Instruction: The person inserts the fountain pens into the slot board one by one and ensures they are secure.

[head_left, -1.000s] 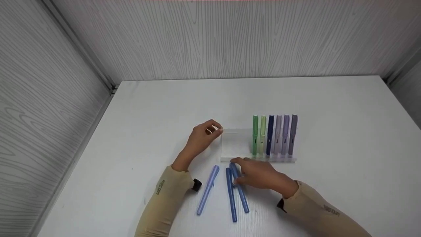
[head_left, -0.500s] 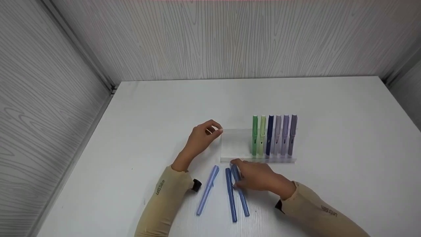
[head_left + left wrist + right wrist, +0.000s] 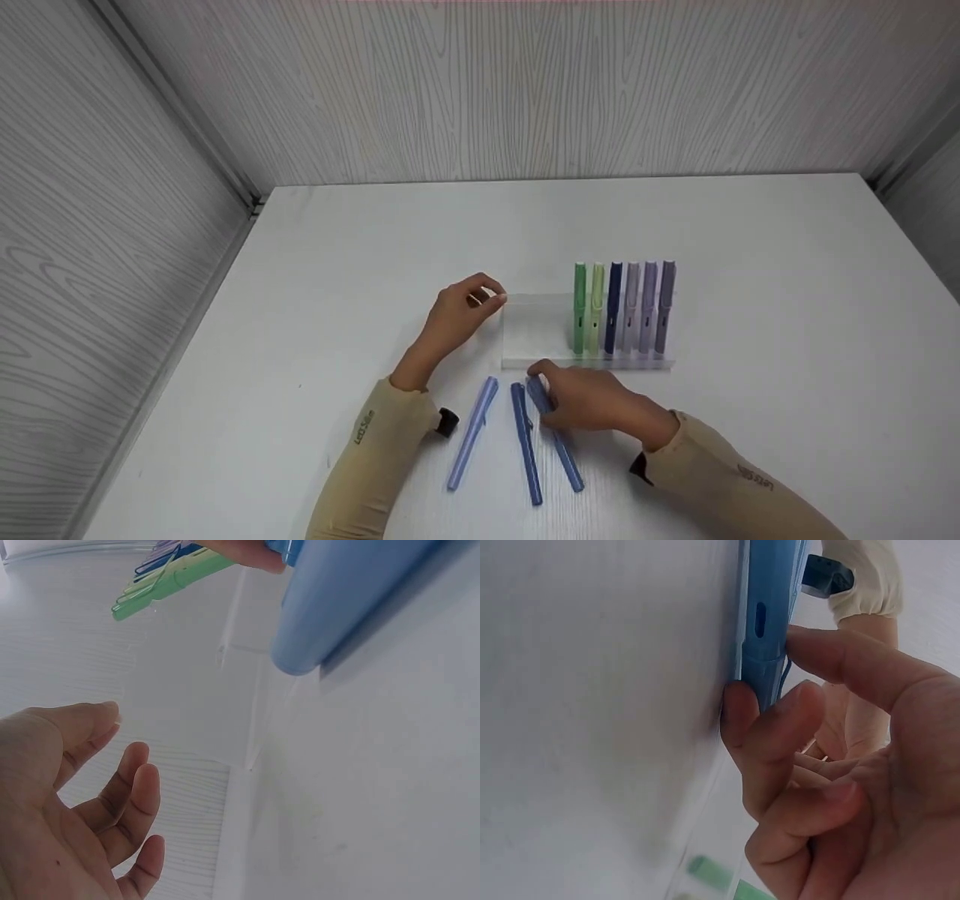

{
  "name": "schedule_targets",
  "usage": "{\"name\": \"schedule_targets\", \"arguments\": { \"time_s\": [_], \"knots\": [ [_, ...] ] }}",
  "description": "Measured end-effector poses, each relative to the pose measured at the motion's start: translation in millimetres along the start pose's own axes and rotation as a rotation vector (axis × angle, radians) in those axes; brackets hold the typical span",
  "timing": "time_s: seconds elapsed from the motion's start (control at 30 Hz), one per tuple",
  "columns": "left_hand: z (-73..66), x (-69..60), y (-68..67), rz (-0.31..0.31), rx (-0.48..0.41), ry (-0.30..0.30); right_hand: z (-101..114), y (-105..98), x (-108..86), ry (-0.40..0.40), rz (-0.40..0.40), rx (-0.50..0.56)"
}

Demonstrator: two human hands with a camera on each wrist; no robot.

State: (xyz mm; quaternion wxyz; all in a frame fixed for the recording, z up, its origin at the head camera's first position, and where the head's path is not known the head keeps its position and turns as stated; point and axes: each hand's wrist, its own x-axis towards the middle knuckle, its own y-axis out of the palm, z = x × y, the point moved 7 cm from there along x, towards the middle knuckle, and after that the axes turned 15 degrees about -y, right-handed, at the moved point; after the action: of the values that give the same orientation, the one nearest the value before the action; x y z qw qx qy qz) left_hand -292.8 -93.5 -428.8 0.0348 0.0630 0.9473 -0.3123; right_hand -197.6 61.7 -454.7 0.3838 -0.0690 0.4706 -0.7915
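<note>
A clear pen stand holds a row of upright capped pens on its right part: green, pale green, navy and several purple ones. My left hand pinches the stand's upper left corner between thumb and forefinger; its other fingers curl loosely in the left wrist view. In front of the stand, my right hand pinches a blue pen near its upper end. The right wrist view has thumb and fingers on either side of this blue pen. The pen slants along the table, partly hidden by the hand.
Another blue pen lies just left of the held one. Farther left, a light periwinkle pen lies slanted near the left sleeve. The white table meets wood-grain panels at its back and left.
The right-hand blue pen's near end has swung to the right, away from the other blue pen. My right fingers have closed further round it. The left hand stays on the stand.
</note>
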Motion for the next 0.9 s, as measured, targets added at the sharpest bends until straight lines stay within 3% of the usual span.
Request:
{"name": "schedule_targets", "arguments": {
  "time_s": [0.47,0.9],
  "knots": [
    [-0.6,0.2,0.2,-0.012,0.022,0.01,-5,-6,-9.1,-0.096,-0.029,0.269],
    [1.3,1.4,1.3,-0.009,0.033,-0.019,-3,-23,-18.6,-0.158,-0.068,0.499]
  ]
}}
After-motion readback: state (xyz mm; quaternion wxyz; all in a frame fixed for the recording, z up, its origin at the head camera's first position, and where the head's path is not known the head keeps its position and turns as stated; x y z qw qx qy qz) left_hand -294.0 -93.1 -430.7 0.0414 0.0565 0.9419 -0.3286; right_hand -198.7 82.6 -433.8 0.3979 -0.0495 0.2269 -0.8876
